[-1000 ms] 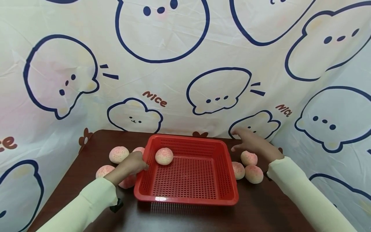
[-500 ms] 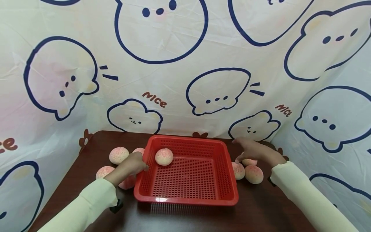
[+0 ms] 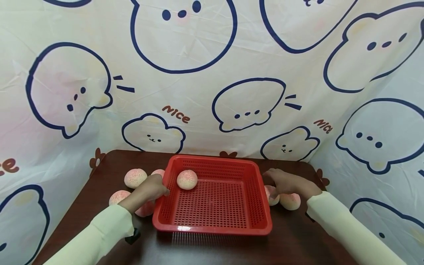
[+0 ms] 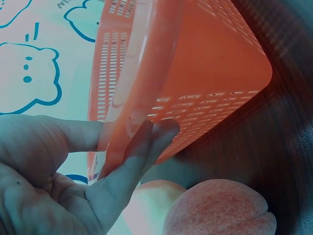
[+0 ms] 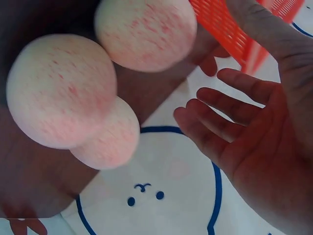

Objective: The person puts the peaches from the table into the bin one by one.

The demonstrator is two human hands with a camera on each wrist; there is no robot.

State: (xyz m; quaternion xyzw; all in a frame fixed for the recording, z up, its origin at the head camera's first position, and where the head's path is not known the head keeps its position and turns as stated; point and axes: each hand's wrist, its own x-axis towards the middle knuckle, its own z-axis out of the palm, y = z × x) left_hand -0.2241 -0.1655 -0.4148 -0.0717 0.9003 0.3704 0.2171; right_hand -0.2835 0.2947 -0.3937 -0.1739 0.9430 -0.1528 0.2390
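A red plastic basket (image 3: 212, 230) with slotted sides stands mid-table with one pale pink-speckled peach (image 3: 187, 179) inside at its left. My left hand (image 3: 153, 189) pinches the basket's left rim; in the left wrist view the thumb and fingers (image 4: 161, 139) lie on either side of the rim. At the right, my right hand (image 3: 286, 182) is above the peaches beside the basket, palm down and holding nothing. In the right wrist view its fingers (image 5: 234, 105) are spread, apart from three peaches (image 5: 63, 90). The head view hides one of those peaches behind this hand.
Several more peaches (image 3: 135, 178) lie on the dark brown table (image 3: 212, 254) left of the basket, partly behind the left hand. A cartoon-printed cloth (image 3: 198, 92) hangs around the table's back and sides.
My right hand has come down from above the back right toward the right-hand peaches, covering the rear one. The left hand, basket and the peach inside have stayed put.
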